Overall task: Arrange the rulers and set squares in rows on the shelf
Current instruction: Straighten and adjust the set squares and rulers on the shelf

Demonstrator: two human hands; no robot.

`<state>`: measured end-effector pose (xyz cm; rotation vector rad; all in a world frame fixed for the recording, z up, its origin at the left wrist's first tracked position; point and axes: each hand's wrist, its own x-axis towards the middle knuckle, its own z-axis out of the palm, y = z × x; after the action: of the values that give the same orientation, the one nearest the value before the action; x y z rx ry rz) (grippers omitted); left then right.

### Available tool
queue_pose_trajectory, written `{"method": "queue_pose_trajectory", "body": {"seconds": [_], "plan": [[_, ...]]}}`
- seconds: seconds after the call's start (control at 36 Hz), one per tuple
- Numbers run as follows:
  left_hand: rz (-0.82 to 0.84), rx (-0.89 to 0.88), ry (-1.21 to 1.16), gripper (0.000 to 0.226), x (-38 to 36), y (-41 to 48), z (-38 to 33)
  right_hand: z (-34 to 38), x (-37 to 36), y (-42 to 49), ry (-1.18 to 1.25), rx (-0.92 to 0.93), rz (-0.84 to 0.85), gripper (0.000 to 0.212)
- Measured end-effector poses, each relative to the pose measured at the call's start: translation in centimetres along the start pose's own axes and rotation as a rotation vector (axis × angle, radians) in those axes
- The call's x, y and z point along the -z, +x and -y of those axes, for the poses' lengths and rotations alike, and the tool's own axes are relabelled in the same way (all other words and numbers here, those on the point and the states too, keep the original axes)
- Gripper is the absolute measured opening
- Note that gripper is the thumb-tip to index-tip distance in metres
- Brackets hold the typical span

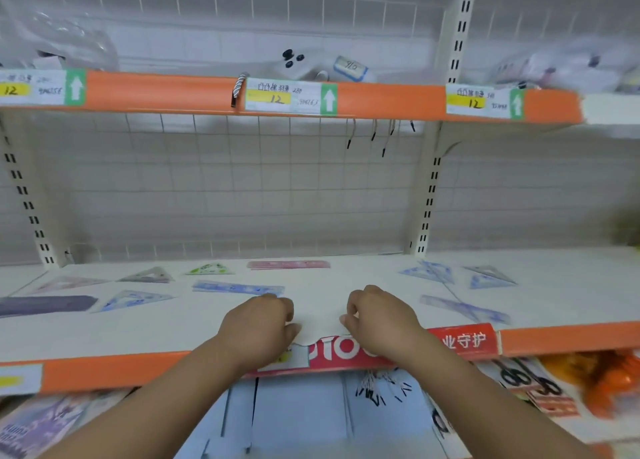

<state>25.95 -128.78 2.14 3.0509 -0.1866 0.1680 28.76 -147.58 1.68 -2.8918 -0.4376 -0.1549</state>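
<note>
Me: Both forearms come up from the bottom of the head cam view. L hand (259,323) and R hand (377,320) sit side by side on the front of the white shelf (194,334), just behind its orange edge strip (114,368).

You: Fingers?

Me: Curled under on both, knuckles up, thumbs pointing at each other w/ a small gap between. Can't tell if they pinch anything, pic's too blurry.

You: Where's the stock?

Me: All flat on that shelf, scattered. Back middle: pink ruler (288,264). Just ahead of my L knuckles: blue ruler (238,288). Far L: dark purple ruler (45,304) w/ a blue set square (133,300) beside it. Behind those, in a loose line: pinkish set square (65,283), grey set square (149,275), green set square (209,269). R side: pale blue ruler (464,308) lying at a slant, and a cluster of set squares (429,271) behind it, nearer the back.

You: Anything else?

Me: Red label (464,340) on the strip by my R wrist. Price tags (289,96) on the upper shelf (156,91).
</note>
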Motion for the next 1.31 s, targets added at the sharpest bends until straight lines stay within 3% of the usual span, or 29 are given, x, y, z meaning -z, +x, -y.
{"method": "queue_pose_trajectory", "body": {"seconds": [0.33,0.72,0.89,1.31], "plan": [[0.017,-0.058,0.007,0.031,-0.9,2.0,-6.8,-7.6,1.4,-2.0,0.046,-0.056,-0.026,0.035],[0.047,-0.038,-0.023,0.032,-3.9,9.0,-22.1,-27.0,4.1,-1.0,-0.092,-0.056,0.030,0.027],[0.073,-0.039,0.043,0.020,-5.1,11.3,-27.1,-33.4,4.8,-0.3,-0.071,-0.072,0.052,0.029],[0.108,-0.025,0.078,0.027,-6.2,16.3,-27.7,-38.8,3.6,4.0,-0.036,-0.155,0.105,0.025]]}}
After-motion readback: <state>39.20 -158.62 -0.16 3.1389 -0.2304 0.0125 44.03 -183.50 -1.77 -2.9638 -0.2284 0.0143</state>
